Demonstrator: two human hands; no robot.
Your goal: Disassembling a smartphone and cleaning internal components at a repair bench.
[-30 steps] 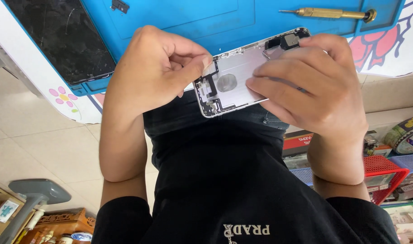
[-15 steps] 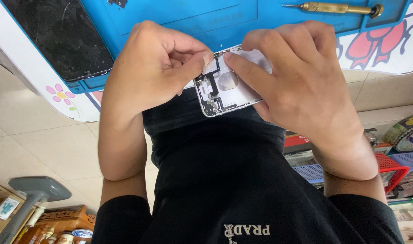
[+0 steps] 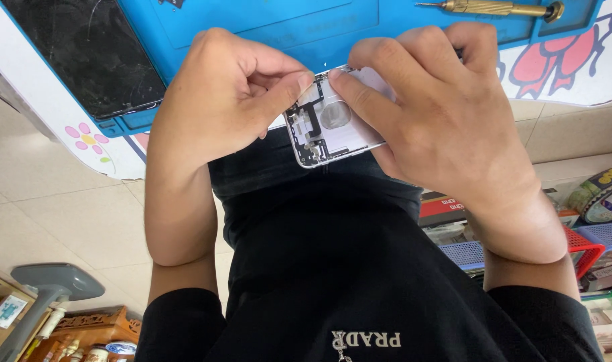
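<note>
An opened silver phone housing (image 3: 332, 131), its inner parts facing up, is held above my lap at the near edge of a blue work mat (image 3: 279, 27). My right hand (image 3: 446, 114) covers its right half and grips it, fingers curled over the top. My left hand (image 3: 229, 94) pinches at the housing's upper left corner, thumb and forefinger meeting the right forefinger there. Whether a small part sits between the fingertips cannot be made out.
A cracked black phone screen (image 3: 85, 57) lies on the mat's left side. A brass-handled screwdriver (image 3: 500, 9) rests at the mat's far right. Red and blue baskets (image 3: 580, 241) with packages stand at floor level on the right; a grey stand base (image 3: 54, 281) at lower left.
My right hand slid left over the housing, now hiding its upper end and camera corner. Its forefinger has come up against my left thumb. The housing stayed in place.
</note>
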